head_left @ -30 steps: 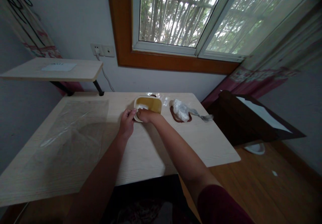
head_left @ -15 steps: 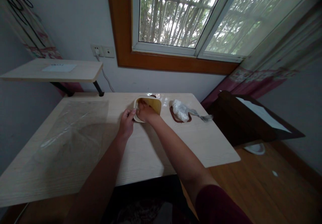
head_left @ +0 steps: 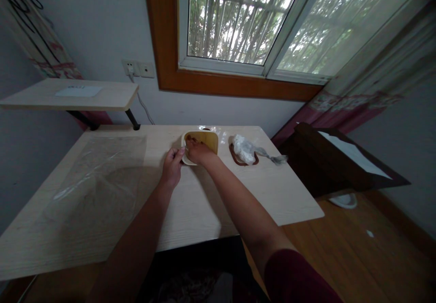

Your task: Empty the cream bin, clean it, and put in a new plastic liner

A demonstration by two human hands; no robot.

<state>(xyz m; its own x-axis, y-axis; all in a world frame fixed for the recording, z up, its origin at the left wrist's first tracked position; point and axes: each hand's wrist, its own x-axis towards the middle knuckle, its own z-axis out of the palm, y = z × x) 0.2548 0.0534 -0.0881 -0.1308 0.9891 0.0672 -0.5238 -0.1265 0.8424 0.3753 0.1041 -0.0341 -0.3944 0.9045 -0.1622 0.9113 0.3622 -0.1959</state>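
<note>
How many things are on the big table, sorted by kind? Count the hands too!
Hands: 2 (left hand, right hand)
Yellow dish: 1
Brown oval tray: 1
Clear plastic: 2 (crumpled bag, flat sheet)
Total: 6

Two bare hands, left hand [head_left: 172,166] and right hand [head_left: 197,152], meet at one square cream plastic container [head_left: 204,140]. Right of the right hand lie one crumpled clear plastic bag [head_left: 244,148] and one oval brown lid [head_left: 236,158]; left of the left hand lies one clear plastic sheet [head_left: 98,176]. Beyond the left hand are one raised pale wooden shelf [head_left: 112,95] and two white wall sockets [head_left: 138,69].
</note>
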